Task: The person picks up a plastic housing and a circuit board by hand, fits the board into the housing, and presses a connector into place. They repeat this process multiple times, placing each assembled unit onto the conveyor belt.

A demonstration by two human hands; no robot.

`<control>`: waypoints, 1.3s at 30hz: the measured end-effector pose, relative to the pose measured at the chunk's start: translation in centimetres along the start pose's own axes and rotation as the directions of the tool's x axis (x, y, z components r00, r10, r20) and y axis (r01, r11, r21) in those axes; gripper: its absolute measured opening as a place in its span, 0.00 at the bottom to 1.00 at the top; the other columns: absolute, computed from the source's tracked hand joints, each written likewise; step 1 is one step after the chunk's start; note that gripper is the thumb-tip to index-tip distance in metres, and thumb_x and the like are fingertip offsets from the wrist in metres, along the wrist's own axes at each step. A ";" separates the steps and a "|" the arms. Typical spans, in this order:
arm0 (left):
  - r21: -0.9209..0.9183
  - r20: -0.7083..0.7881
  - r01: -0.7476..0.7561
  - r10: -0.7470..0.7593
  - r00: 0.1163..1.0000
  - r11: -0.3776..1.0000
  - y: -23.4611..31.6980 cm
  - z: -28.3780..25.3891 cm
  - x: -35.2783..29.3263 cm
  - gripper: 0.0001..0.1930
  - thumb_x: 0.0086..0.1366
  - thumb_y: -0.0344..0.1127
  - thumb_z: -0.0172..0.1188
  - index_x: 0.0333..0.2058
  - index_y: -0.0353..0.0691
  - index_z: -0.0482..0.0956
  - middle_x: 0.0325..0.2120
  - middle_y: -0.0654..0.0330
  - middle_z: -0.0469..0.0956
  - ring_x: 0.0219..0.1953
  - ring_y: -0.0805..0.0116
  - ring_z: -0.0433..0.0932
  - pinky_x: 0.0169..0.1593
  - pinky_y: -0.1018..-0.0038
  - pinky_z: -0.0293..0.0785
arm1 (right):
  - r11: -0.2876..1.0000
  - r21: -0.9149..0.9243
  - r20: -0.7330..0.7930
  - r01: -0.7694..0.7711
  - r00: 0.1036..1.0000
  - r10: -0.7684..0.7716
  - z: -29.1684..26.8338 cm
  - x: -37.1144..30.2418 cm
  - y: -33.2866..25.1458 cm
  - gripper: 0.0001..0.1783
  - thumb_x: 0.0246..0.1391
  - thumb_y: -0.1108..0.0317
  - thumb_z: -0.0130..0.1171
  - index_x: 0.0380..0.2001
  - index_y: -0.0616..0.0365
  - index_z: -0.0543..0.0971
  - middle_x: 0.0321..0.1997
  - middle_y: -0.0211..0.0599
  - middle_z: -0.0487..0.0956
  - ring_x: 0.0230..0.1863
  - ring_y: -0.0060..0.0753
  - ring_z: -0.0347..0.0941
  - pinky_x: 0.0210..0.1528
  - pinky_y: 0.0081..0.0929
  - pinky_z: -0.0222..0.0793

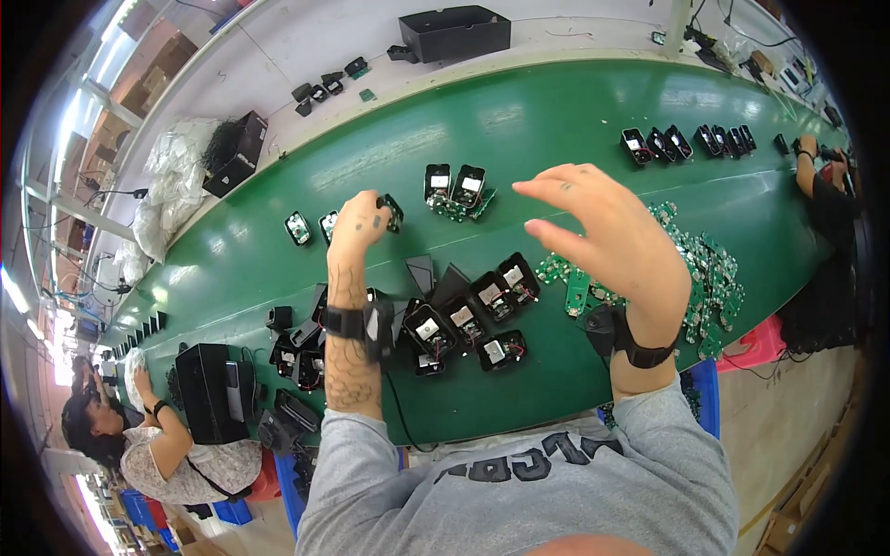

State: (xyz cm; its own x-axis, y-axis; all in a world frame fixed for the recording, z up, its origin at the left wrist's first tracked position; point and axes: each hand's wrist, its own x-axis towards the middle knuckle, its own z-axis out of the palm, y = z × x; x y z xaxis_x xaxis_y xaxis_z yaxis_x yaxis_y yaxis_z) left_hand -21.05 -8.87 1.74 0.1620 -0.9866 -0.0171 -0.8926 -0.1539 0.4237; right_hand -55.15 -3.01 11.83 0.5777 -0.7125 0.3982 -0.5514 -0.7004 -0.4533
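Note:
My left hand (360, 222) is closed on a small black housing (393, 213) with some green showing inside, held above the green table. My right hand (607, 241) is open and holds nothing. Its thumb and fingers are apart, pointing left, beside a heap of green circuit boards (714, 278). Between the hands, two open black housings with white labels (470, 183) stand on the table with small boards at their near side. Closer to me lie several more open black housings (496, 295) with wires inside. Left of my left hand rests another small housing (297, 228).
At the far right stand rows of black housings (656, 144), near another person's hand (807, 146). A black box (456, 33) sits on the back ledge. On the left, a large black bin (206, 394) stands by a seated person (176, 454). A dark cable (399, 408) crosses the front edge.

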 end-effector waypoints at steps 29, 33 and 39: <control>-0.805 0.110 0.097 -0.013 0.994 0.585 4.7 0.5 0.1 0.34 0.48 0.24 0.72 0.55 0.48 0.71 0.38 0.57 0.78 0.37 0.67 0.80 0.37 0.71 0.80 | 0.985 0.140 -0.038 0.097 0.995 -0.092 0.9 1.6 1.4 0.20 0.47 0.68 0.67 0.47 0.57 0.81 0.42 0.41 0.80 0.43 0.43 0.76 0.46 0.33 0.71; -0.896 -0.181 -0.188 0.055 0.982 0.403 10.6 -3.7 -6.2 0.34 0.49 0.23 0.71 0.57 0.44 0.69 0.41 0.56 0.80 0.42 0.68 0.80 0.41 0.73 0.79 | 0.952 0.306 -0.206 0.024 0.978 0.042 2.0 2.9 -0.7 0.21 0.45 0.66 0.70 0.45 0.56 0.81 0.41 0.36 0.81 0.43 0.34 0.77 0.44 0.28 0.72; -0.899 -0.339 -0.343 0.065 0.939 0.273 14.0 -4.5 -10.8 0.35 0.50 0.21 0.70 0.57 0.40 0.66 0.43 0.52 0.80 0.45 0.69 0.79 0.45 0.75 0.78 | 0.702 0.683 -0.006 -0.202 0.959 0.283 1.8 2.7 -1.6 0.14 0.49 0.76 0.66 0.42 0.62 0.81 0.35 0.35 0.82 0.33 0.22 0.79 0.34 0.18 0.74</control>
State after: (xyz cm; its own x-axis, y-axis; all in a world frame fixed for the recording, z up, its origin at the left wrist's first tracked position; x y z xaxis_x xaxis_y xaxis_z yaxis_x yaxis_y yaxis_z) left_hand -33.40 -0.18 11.92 0.2367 -0.9180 0.3181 0.0787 0.3444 0.9355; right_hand -51.70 -3.74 12.19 0.3944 -0.8817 0.2589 -0.0932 -0.3187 -0.9433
